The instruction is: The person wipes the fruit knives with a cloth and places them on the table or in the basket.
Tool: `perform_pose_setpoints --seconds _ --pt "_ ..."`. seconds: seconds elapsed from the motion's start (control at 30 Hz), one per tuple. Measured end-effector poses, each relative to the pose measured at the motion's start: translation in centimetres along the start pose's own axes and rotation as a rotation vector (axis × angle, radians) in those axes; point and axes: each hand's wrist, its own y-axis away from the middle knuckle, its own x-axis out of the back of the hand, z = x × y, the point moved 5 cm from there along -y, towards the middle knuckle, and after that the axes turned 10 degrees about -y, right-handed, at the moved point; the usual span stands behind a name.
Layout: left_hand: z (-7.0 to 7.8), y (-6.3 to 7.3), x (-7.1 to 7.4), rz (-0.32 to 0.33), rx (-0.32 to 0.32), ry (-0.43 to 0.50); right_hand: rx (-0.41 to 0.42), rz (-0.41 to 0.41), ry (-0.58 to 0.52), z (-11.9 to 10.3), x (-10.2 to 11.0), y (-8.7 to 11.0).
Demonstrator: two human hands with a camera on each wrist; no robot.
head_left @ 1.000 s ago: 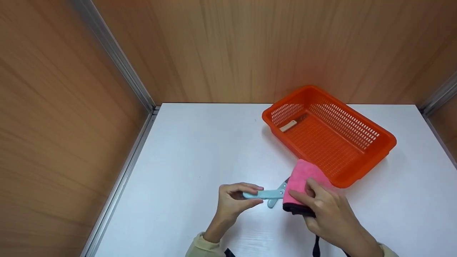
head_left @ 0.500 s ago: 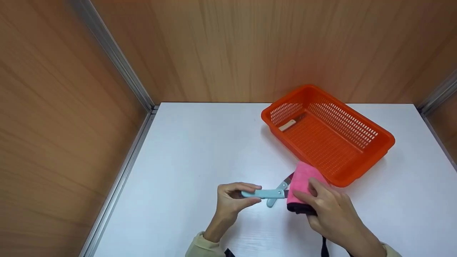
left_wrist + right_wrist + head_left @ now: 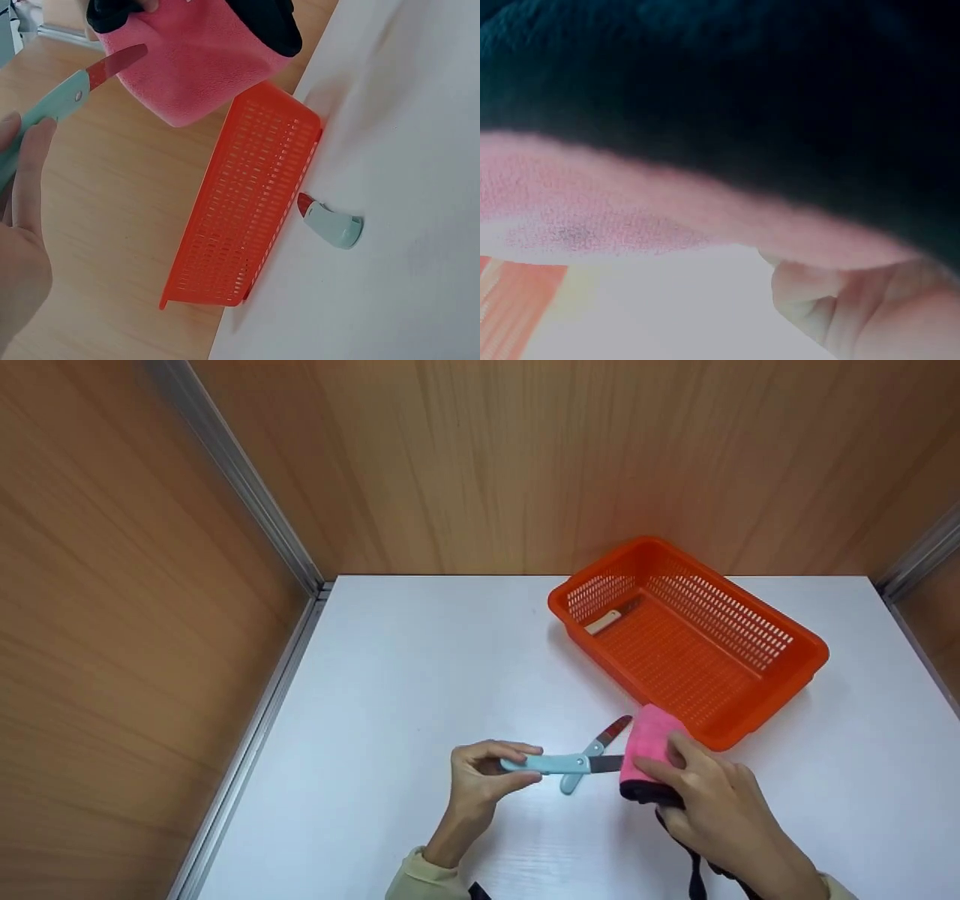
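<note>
My left hand grips a folding knife by its light blue handle, blade out and pointing right. In the head view a folded pink cloth with a black edge covers the blade's tip; the left wrist view shows the tip in front of the cloth. My right hand pinches that cloth between thumb and fingers. On the table below lies a second light blue knife, its blade out toward the basket. Cloth fills most of the right wrist view.
An orange plastic basket stands at the back right, close beyond the cloth. Inside it, against the left wall, lies a knife with a beige handle. Wood-grain panels border the white table at the back and sides.
My right hand has drawn the cloth to the right along the blade, baring more of it and uncovering the second knife's blade. My left hand has shifted only slightly left.
</note>
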Motion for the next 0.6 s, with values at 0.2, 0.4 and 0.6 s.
perform_pose_setpoints --seconds 0.2,0.4,0.6 --pt "0.1 0.0 0.3 0.005 0.003 -0.019 -0.062 -0.038 -0.025 0.8 0.2 0.4" --pt "-0.4 0.1 0.6 0.006 0.073 -0.018 -0.024 0.047 -0.066 1.6 0.6 0.9" --pt "-0.9 0.2 1.0 0.007 0.128 0.006 -0.028 0.114 -0.121 2.2 1.1 1.3"
